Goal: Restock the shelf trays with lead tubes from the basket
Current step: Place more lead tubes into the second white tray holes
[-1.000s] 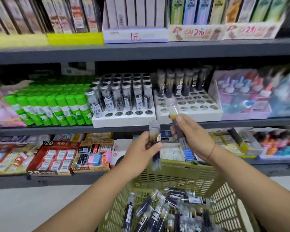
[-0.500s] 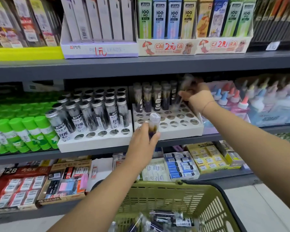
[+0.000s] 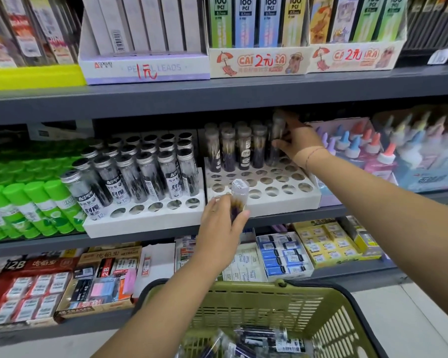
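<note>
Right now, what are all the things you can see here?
Left tray: one, white, middle shelf, nearly full.
Right tray: one, white, beside it, mostly open holes.
Shelved lead tubes: many, clear with dark leads, both trays.
Basket: one, olive green, bottom of view.
Basket tubes: several, clear, inside basket.
Glue sticks: many, green, left of trays.
Glue bottles: several, pastel caps, right of trays.
Lead boxes: many, mixed colours, top shelf.
Eraser packs: many, white, bottom shelf.
Left hand: one, holding a spare tube before the right tray.
Right hand: one, gripping a back-row tube in the right tray.
</note>
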Tool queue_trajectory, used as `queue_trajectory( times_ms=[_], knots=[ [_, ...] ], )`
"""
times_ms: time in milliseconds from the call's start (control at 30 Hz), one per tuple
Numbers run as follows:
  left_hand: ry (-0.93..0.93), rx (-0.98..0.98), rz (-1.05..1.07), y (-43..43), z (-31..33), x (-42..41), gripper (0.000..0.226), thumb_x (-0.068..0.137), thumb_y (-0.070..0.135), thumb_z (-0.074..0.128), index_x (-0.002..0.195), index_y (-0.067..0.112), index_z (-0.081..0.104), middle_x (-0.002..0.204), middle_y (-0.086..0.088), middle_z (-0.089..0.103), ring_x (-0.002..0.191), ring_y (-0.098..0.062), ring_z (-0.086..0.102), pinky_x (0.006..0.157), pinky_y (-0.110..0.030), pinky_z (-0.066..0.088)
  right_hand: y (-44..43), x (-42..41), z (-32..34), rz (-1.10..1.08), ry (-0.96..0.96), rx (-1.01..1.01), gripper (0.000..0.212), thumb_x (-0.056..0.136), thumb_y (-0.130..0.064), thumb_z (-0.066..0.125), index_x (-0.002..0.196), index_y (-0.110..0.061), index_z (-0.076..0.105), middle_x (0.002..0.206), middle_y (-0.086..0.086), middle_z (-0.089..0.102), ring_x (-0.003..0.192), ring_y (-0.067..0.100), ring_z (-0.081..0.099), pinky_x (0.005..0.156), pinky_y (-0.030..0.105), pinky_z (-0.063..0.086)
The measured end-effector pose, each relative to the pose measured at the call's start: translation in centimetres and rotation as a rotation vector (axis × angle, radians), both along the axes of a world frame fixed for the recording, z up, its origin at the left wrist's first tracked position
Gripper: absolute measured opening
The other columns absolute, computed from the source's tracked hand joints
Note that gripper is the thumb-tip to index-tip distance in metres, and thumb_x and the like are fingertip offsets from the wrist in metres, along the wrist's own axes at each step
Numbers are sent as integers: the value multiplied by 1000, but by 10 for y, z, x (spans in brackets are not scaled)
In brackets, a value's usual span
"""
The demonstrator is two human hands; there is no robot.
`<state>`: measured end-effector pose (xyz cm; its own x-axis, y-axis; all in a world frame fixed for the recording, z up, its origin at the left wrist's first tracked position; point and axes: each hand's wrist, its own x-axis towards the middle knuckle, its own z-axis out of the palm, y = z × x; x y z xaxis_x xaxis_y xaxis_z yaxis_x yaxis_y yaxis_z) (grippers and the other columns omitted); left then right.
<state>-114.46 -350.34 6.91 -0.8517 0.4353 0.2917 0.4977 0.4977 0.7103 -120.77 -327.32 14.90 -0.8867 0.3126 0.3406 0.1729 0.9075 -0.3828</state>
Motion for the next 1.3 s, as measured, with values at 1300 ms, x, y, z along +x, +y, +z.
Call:
queue_trajectory(
  times_ms=[1300],
  knots=[
    [139, -544, -139, 15, -10, -3, 69, 93, 64, 18, 152, 36, -1, 161, 9, -10, 146, -9, -17, 117, -32, -18, 25, 26, 21, -65, 260, -299, 37, 80, -20, 65, 116, -13, 57, 96, 4, 60, 87, 18, 56, 86, 35, 48]
  ],
)
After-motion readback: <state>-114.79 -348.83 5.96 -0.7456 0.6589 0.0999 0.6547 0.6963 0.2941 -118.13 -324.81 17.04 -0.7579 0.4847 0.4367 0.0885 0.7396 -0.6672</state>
